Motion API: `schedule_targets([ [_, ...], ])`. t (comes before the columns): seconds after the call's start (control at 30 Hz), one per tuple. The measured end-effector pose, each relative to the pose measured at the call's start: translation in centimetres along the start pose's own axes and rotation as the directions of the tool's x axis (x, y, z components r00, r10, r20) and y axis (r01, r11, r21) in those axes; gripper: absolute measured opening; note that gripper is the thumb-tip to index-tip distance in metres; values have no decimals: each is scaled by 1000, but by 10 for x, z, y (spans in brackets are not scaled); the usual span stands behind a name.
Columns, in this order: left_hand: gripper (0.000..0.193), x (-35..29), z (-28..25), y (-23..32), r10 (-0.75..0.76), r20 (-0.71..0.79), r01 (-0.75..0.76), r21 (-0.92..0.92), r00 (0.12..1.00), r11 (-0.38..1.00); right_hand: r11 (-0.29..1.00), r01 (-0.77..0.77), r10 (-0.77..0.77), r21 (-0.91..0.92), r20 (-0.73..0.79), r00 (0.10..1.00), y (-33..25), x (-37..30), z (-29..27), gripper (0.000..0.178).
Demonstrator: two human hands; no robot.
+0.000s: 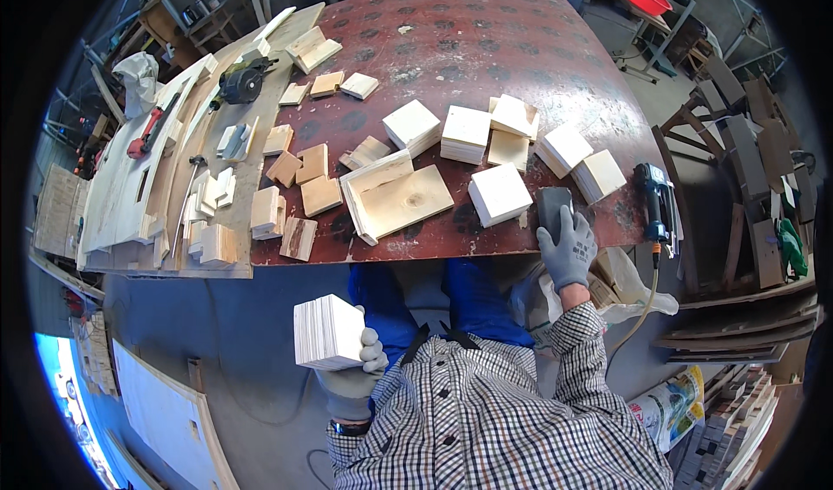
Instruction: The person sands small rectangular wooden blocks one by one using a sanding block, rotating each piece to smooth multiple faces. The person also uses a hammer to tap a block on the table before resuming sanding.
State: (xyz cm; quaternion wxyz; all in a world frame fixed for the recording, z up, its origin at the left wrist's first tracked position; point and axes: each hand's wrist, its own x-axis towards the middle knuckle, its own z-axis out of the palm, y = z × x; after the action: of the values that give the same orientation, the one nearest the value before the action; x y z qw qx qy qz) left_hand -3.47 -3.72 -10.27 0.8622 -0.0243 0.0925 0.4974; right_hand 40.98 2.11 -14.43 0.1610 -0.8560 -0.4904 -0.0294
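While my left hand (351, 375) is clasping a pale block (330, 331), palm beneath for support, my right hand (569, 251) is touching a dark block (552, 205), pinch unclear.

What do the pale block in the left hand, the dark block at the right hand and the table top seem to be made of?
The pale block in the left hand: layered wood, probably unpainted plywood, judging by its striped side. The dark block at the right hand: matte grey; material unclear. The table top: perhaps coated board, since its reddish surface shines slightly.
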Motion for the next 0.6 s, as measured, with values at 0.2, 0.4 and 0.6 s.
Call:
schedule_targets([
  [0.2,74,-10,-5,8,136,-232,-68,280,963,958,790,221,-195,572,-108,975,-51,-51,-58,77],
  [0.4,66,37,36,-19,321,-293,18,763,900,646,451,371,-711,812,76,699,-126,-100,-95,116],
  [0.6,79,58,65,-37,60,-116,90,942,991,323,455,599,-773,659,-42,633,-129,-94,-97,133],
])
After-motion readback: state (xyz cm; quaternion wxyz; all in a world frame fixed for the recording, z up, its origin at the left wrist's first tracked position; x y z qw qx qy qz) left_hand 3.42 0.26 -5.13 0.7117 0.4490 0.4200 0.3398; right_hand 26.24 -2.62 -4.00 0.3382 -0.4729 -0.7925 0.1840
